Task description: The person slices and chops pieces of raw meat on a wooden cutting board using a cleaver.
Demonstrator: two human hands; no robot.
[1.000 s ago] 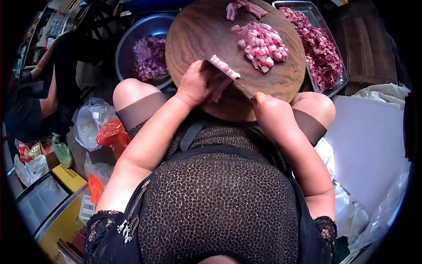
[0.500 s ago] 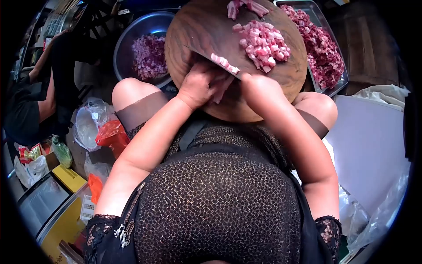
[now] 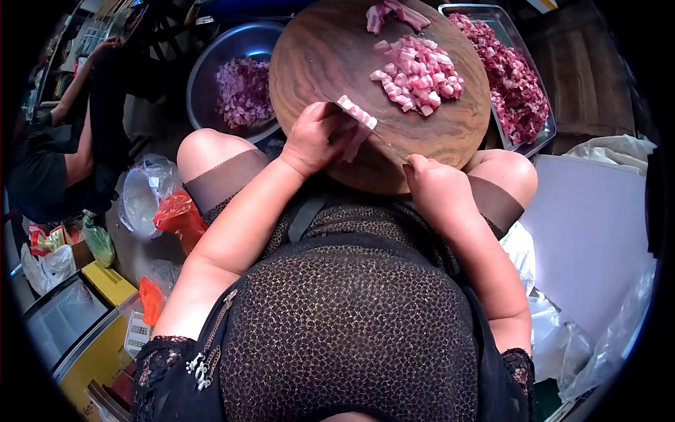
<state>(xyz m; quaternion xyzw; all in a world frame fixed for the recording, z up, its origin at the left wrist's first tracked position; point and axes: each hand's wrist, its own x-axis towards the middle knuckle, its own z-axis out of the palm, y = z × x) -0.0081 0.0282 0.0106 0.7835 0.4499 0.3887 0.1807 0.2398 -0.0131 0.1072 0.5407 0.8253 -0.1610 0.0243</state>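
My left hand [image 3: 314, 138] is closed on a strip of pork [image 3: 355, 144] near the front of the round wooden chopping board [image 3: 309, 53]. My right hand [image 3: 441, 188] grips a knife [image 3: 391, 148], its blade seen nearly edge-on and slanting up to the left. At the blade's far end lies a row of pale pink cut pork [image 3: 357, 112]; whether it clings to the blade I cannot tell. Farther back on the board sit a pile of diced pork [image 3: 420, 76] and a couple of uncut strips [image 3: 397, 15].
Left of the board, a metal bowl [image 3: 199, 84] holds chopped meat. On its right stands a metal tray [image 3: 548, 126] of chopped meat. Another person's arm [image 3: 79, 144] shows at far left. Red and clear plastic bags [image 3: 181, 218] lie beside my left knee.
My right hand has drawn the knife down and to the right, away from my left hand. The diced pile now spreads slightly farther left.
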